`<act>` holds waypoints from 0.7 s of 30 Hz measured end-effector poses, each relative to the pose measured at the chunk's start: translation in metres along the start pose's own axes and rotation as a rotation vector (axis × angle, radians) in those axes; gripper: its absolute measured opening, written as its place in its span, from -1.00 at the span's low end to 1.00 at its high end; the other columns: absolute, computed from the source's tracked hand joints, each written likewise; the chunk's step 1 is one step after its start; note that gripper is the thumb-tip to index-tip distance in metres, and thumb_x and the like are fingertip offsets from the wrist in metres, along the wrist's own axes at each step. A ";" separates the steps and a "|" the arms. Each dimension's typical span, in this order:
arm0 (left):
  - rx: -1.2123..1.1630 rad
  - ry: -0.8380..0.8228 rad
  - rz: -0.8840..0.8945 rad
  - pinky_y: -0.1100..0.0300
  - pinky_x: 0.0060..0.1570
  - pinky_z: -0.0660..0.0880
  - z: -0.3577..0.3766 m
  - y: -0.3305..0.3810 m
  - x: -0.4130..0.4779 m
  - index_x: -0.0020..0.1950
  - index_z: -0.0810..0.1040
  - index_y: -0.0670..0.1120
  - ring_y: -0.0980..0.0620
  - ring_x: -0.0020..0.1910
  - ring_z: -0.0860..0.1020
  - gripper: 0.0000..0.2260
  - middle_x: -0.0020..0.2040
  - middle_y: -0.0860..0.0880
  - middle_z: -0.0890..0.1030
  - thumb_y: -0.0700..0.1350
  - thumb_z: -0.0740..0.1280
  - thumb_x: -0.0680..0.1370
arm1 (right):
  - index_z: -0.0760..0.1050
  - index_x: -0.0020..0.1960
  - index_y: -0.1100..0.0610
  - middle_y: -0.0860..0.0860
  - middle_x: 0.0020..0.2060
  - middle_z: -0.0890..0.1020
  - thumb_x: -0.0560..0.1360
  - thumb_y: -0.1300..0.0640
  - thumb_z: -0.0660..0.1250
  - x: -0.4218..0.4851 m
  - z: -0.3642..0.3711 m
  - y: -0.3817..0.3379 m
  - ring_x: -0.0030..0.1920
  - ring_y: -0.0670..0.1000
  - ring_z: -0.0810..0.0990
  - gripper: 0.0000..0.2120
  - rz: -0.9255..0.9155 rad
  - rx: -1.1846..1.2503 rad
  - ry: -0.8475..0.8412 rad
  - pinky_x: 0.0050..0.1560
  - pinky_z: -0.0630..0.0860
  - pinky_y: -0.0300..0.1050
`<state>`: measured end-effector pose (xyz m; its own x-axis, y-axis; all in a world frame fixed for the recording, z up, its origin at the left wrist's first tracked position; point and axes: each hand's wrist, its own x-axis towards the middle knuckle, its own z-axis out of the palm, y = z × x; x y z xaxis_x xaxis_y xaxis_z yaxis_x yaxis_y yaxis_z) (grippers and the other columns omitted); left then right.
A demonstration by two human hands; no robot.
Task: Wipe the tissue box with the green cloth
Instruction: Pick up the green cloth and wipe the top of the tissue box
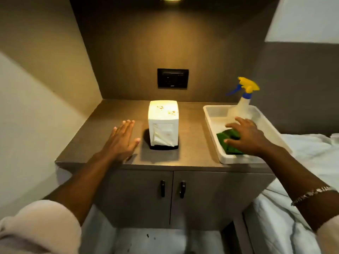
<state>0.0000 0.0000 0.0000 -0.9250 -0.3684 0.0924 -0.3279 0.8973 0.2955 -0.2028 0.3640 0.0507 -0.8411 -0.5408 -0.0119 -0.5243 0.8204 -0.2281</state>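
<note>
A white upright tissue box (163, 116) on a black base stands in the middle of the brown cabinet top, a tissue hanging from its front slot. A folded green cloth (227, 139) lies in the near end of a white tray (211, 121) on the right. My right hand (245, 136) lies over the cloth with fingers spread, touching it; no closed grip shows. To the left of the box my left hand (122, 138) hovers flat and open just above the counter, a short gap away from the box.
A spray bottle (242, 103) with a yellow and blue head stands at the tray's far end. A black socket plate (172, 78) is on the back wall. Two cabinet doors with black handles (172, 188) are below. A white bed (302, 171) lies to the right.
</note>
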 end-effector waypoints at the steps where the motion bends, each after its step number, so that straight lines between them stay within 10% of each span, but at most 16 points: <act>1: 0.021 -0.040 -0.025 -0.08 0.55 -0.14 0.009 -0.006 0.003 0.59 -0.11 -0.07 -0.06 0.60 -0.10 -0.36 0.63 -0.10 -0.06 0.14 0.09 0.63 | 0.32 0.45 -0.17 0.08 0.61 0.13 0.45 -0.22 0.39 0.010 0.008 0.005 0.58 0.26 0.10 -0.38 0.030 -0.028 -0.080 0.46 0.19 0.37; 8: 0.154 -0.159 -0.063 -0.03 0.52 -0.25 0.048 -0.041 0.012 0.58 -0.19 -0.06 -0.03 0.59 -0.21 -0.31 0.63 -0.08 -0.17 0.30 -0.17 0.56 | 0.12 0.56 -0.15 0.08 0.62 0.11 0.44 -0.23 0.39 0.033 0.036 0.027 0.51 0.26 0.30 -0.21 0.082 0.049 -0.291 0.49 0.30 0.24; 21: 0.146 -0.117 -0.029 -0.05 0.52 -0.29 0.059 -0.048 0.014 0.56 -0.28 -0.03 -0.01 0.57 -0.30 -0.27 0.60 -0.04 -0.27 0.34 -0.25 0.51 | 0.53 0.34 -0.05 0.14 0.28 0.62 0.36 0.06 0.57 0.044 0.057 0.025 0.02 0.31 0.65 -0.43 0.107 -0.027 0.006 -0.07 0.55 0.10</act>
<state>-0.0086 -0.0340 -0.0686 -0.9278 -0.3720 -0.0275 -0.3716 0.9154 0.1547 -0.2453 0.3499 -0.0110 -0.8932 -0.4487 -0.0285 -0.4348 0.8781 -0.1996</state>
